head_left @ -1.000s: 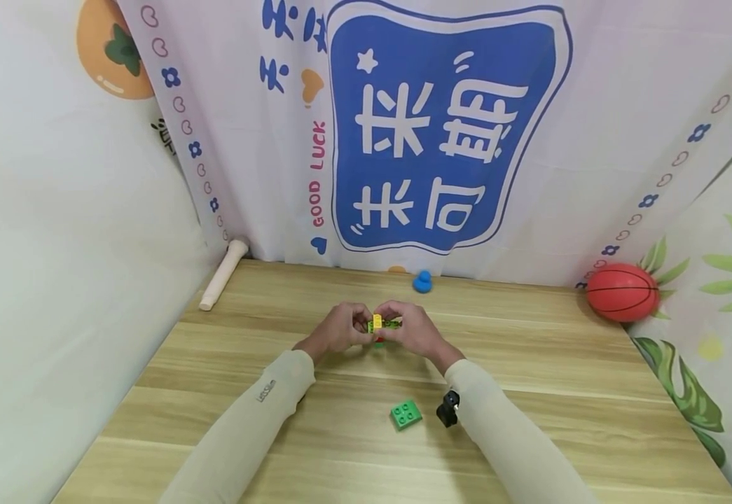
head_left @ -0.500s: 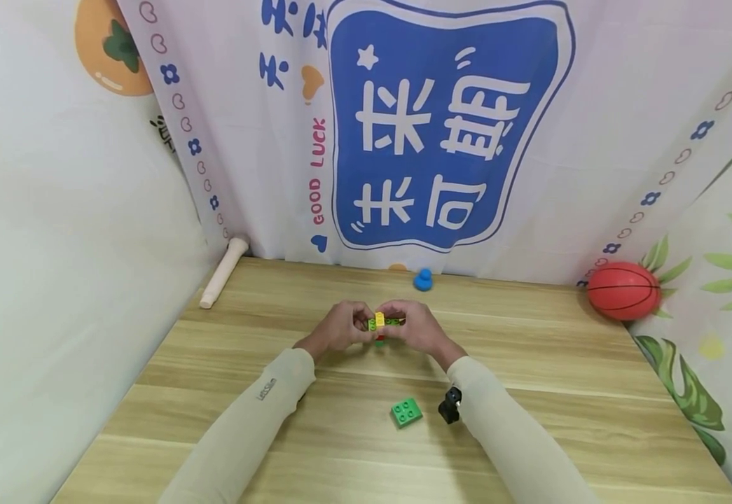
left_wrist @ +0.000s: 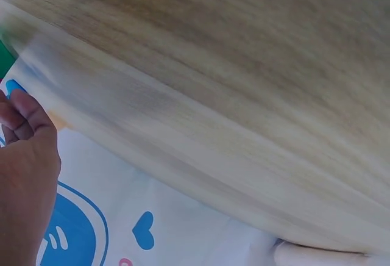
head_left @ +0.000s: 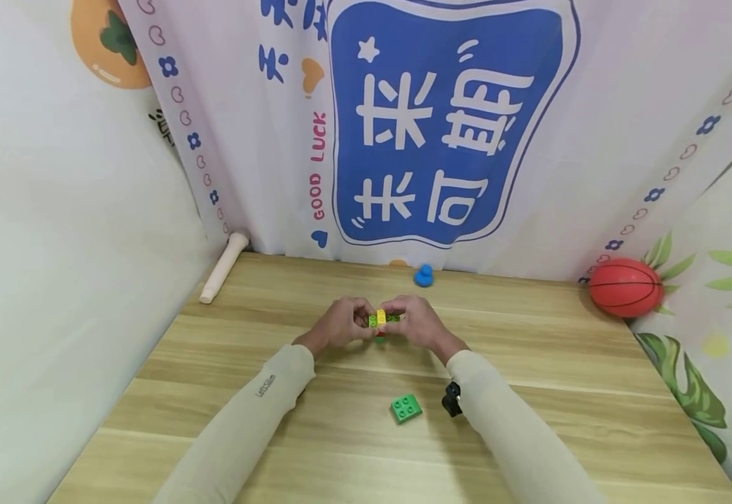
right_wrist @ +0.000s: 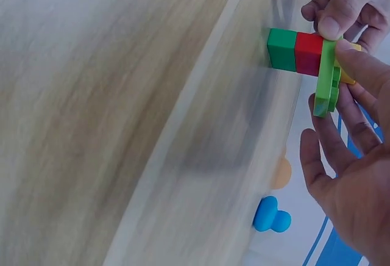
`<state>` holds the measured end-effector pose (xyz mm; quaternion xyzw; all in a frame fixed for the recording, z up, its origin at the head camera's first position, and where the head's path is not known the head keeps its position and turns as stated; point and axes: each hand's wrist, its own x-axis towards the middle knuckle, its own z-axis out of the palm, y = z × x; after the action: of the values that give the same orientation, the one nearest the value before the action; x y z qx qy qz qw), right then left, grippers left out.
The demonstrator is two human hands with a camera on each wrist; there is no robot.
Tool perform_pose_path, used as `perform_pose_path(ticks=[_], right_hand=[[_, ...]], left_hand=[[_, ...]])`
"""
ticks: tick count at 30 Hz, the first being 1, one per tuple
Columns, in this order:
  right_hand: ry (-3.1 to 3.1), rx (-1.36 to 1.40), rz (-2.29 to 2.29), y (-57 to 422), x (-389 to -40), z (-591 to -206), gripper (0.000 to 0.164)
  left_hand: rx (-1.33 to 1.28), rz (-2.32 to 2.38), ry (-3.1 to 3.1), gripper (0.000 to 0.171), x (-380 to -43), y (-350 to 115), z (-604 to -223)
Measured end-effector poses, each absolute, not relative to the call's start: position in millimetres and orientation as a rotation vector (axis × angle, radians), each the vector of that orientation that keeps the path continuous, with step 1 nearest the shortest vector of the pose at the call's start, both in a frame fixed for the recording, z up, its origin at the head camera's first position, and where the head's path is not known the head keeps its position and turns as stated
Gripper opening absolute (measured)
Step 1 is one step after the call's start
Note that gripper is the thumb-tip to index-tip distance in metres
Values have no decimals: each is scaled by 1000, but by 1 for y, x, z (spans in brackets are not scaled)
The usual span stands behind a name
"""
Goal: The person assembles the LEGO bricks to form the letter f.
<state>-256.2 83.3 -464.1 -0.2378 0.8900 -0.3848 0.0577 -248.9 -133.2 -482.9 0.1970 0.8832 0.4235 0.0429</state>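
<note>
A small stack of toy bricks stands on the table between both hands. From the bottom up it has a dark green brick (right_wrist: 282, 50), a red brick (right_wrist: 308, 53), a long light green brick (right_wrist: 326, 82) and a yellow brick (head_left: 381, 317). My left hand (head_left: 342, 322) pinches the left end of the light green brick, its thumb tip pressed there. From the other side my right hand (head_left: 419, 322) pinches the yellow brick between thumb and fingers, partly covering the light green brick's right end. In the left wrist view only part of the left hand (left_wrist: 27, 156) shows.
A loose green four-stud brick (head_left: 406, 409) lies nearer the front. A small black object (head_left: 451, 399) is beside the right sleeve. A blue rounded toy (head_left: 424, 276) sits at the back, a pale pink rod (head_left: 223, 269) at back left, a red ball (head_left: 625, 288) at back right.
The yellow brick has shifted and turned slightly to the right, and more of the light green studs show. Both hands keep nearly the same place; the head view has tilted down a little.
</note>
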Motion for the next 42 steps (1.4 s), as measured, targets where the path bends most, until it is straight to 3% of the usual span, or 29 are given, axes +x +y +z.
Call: perform_pose_path(ticks=[15, 24, 29, 36, 42], right_hand=[[2695, -693, -1175, 84, -253, -465, 30], [2729, -814, -1135, 91, -245, -465, 40], [2799, -782, -1104, 102, -231, -461, 48], [2613, -946, -1054, 128, -206, -459, 35], [2344, -1068, -934, 151, -182, -469, 48]], left_hand=[[579, 1253, 2674, 20, -249, -132, -475], [582, 1232, 2679, 20, -249, -132, -473], [578, 1252, 2662, 22, -248, -132, -474], [573, 1260, 2655, 23, -247, -133, -474], [561, 1257, 2655, 24, -247, -131, -474]])
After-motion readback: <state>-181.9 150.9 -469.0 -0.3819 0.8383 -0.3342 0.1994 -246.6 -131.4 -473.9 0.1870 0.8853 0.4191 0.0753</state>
